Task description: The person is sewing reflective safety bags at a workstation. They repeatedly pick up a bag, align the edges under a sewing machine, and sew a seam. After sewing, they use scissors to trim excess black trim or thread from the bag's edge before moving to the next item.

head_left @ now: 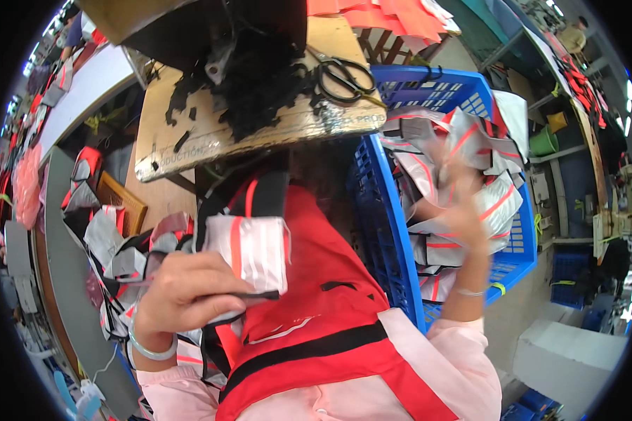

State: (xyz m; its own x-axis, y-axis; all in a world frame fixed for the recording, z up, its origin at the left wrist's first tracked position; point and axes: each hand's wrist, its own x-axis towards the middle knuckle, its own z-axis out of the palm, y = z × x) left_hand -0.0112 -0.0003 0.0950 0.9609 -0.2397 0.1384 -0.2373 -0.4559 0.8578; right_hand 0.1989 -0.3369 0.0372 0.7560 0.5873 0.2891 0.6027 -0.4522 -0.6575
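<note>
The left hand [189, 291] pinches a folded white fabric piece with red stripes [249, 252] over a red garment with black bands [316, 330] on the lap; the blurred right hand [460, 203] reaches into a blue plastic crate [379, 217] of similar pieces, black scissors [340, 77] lying on the cardboard-topped bench [189, 133]

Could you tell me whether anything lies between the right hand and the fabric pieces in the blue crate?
Nothing visible does: the right hand, blurred, is already over the grey-and-red fabric pieces piled in the blue crate, apparently touching them.
</note>
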